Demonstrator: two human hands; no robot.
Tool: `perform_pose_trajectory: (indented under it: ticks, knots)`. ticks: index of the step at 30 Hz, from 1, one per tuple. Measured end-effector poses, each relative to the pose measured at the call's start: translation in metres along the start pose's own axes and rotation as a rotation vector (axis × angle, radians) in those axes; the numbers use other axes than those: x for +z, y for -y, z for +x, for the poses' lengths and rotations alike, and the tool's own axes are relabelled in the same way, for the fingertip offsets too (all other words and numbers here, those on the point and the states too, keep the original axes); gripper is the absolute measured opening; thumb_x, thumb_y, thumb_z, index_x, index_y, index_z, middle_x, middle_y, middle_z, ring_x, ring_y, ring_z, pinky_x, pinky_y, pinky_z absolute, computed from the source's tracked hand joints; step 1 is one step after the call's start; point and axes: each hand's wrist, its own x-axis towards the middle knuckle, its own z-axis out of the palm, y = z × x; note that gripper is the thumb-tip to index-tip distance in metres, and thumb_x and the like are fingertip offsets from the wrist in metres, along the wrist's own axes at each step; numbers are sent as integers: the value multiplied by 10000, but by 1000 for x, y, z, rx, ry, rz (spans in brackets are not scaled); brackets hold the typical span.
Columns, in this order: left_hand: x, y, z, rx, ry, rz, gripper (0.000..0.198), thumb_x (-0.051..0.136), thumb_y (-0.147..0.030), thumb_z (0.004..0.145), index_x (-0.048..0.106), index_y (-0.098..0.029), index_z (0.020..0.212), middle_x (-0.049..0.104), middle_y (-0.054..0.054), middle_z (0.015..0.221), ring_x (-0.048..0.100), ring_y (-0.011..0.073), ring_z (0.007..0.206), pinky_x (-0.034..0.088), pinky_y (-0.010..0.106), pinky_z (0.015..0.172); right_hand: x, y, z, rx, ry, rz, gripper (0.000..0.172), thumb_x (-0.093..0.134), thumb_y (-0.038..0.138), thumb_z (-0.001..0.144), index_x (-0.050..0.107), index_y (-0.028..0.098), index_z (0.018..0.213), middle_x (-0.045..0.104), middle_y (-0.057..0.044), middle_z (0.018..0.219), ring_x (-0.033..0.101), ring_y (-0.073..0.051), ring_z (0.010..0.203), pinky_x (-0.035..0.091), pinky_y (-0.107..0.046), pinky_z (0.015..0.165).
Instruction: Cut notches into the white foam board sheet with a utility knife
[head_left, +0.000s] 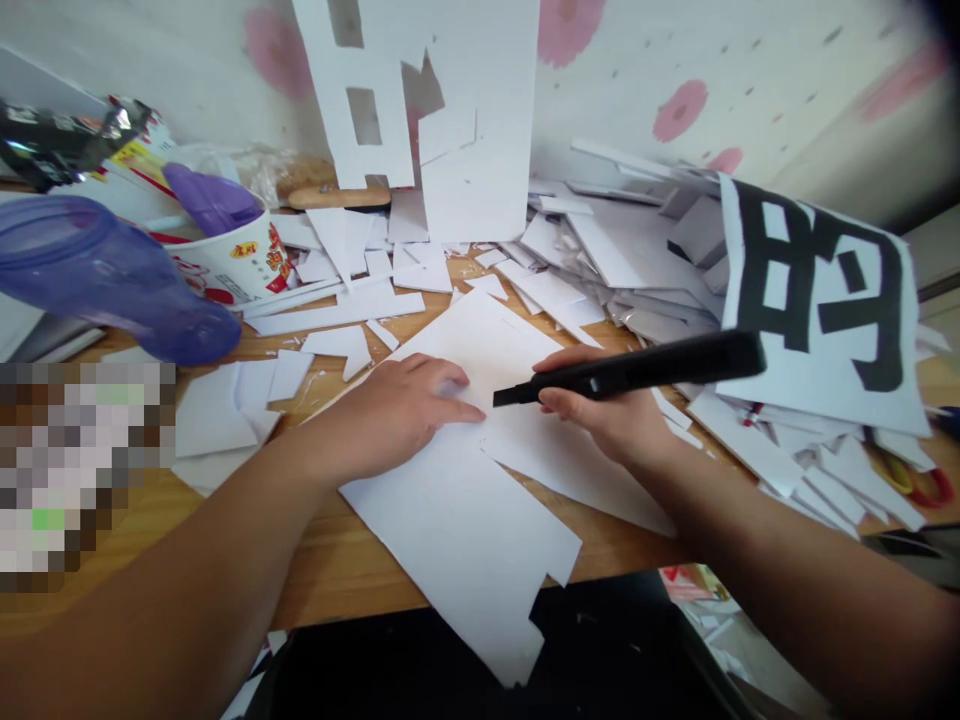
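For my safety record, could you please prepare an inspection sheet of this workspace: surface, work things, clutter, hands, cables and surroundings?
Surface: wooden table, partly covered by white offcuts.
Job's things: black cutter, blade out over cut white sheet; sheet overhangs near edge. Blade contact unclear.
Clutter: white offcuts on both sides; purple container and paper tub left; printed sheet right.
Hands: left hand rests on sheet, fingertips close to blade; right hand grips cutter.
Cables: nothing seen.
Surroundings: wall with pink flowers; cut white board upright before it.

A translucent purple vessel (pixel 146 285) sits beside a printed tub (pixel 244 262) before a pink-flowered wall (pixel 615 95).
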Motion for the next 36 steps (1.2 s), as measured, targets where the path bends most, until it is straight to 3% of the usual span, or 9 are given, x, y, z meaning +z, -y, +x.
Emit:
perform_pose_trajectory:
  ticks: [10, 23, 30, 36]
  knots:
    - [3, -2, -2, -5, 16, 51, 598, 429, -51, 937, 606, -508, 1280, 506, 31, 1400, 452, 296, 1286, 385, 484, 1027, 3, -14, -12, -116, -52, -175, 163, 754, 207, 765, 711, 253, 916, 729, 12, 867, 674, -146, 777, 563, -264, 711]
    - [4, -3, -2, 3, 5, 62, 603, 439, -60, 935, 598, -531, 1276, 515, 11, 1393, 457, 291, 1256, 392, 472, 993, 2, -11, -15, -252, 40, -299, 175, 742, 212, 793, 706, 241, 962, 737, -3, 891, 687, -148, 788, 568, -251, 723]
    - [1, -3, -1, 0, 9, 20, 540, 428, -118, 962, 613, -525, 1265, 527, 15, 1389, 464, 301, 1258, 389, 482, 1003, -1, 1, -19, -273, 119, -377, 162, 717, 189, 792, 702, 222, 950, 713, 2, 810, 646, -120, 664, 519, -215, 601]
    - [1, -1, -1, -6, 0, 1, 580, 444, -77, 940, 621, -537, 1245, 537, 2, 1378, 474, 282, 1257, 391, 484, 1013, -6, -2, -16, -299, 148, -341, 162, 714, 188, 794, 697, 215, 954, 706, -10, 808, 639, -129, 673, 513, -229, 610]
